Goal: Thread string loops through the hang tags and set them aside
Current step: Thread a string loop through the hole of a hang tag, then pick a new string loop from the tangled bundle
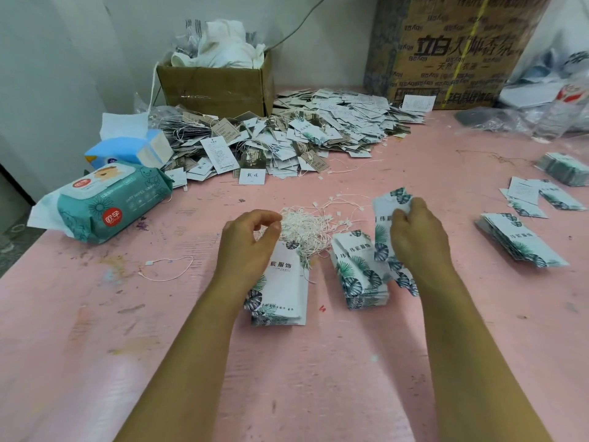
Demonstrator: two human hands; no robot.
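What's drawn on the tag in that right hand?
Green and dark blue leaves on a white tag, best seen in the head view.

The pink tabletop point(318, 362) looks matt and rough, scuffed and blotched with dried paint. The white card hang tags printed with green leaves point(283, 291) are smooth paper with a faint sheen. The tangle of thin white string loops point(306, 228) is soft matt cord with small, hard, plastic-looking clasps. The teal wet-wipe pack point(111, 205) is glossy plastic film, wrinkled at its ends. The brown cardboard box point(216, 89) is dull and creased, holding limp white cloth point(223, 43). The clear plastic bags point(526, 119) lie crinkled and shiny.
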